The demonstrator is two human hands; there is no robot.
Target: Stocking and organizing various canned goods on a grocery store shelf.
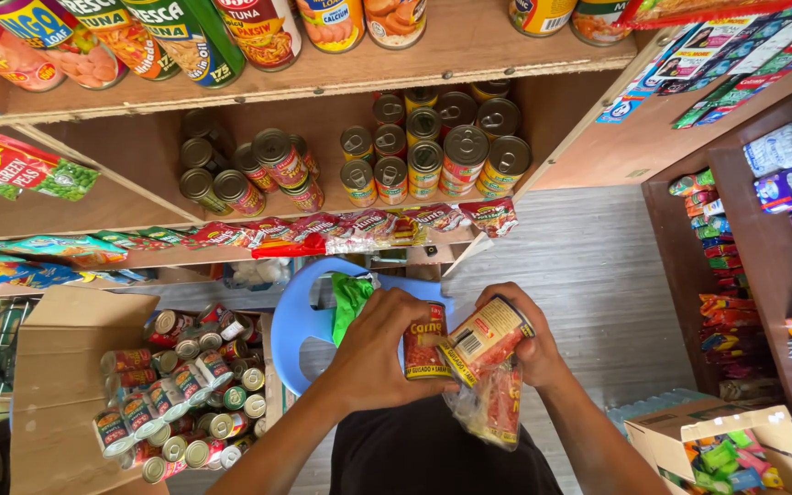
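below stocked shelves, left hand grips one can, right hand another can.

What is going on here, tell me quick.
A person stands in front of wooden shelves stocked with tins. The left hand holds a red tin upright, and the right hand holds a second tin tilted against it. A clear plastic bag hangs below the right hand. An open cardboard box full of tins sits low on the left, beside a blue plastic chair.
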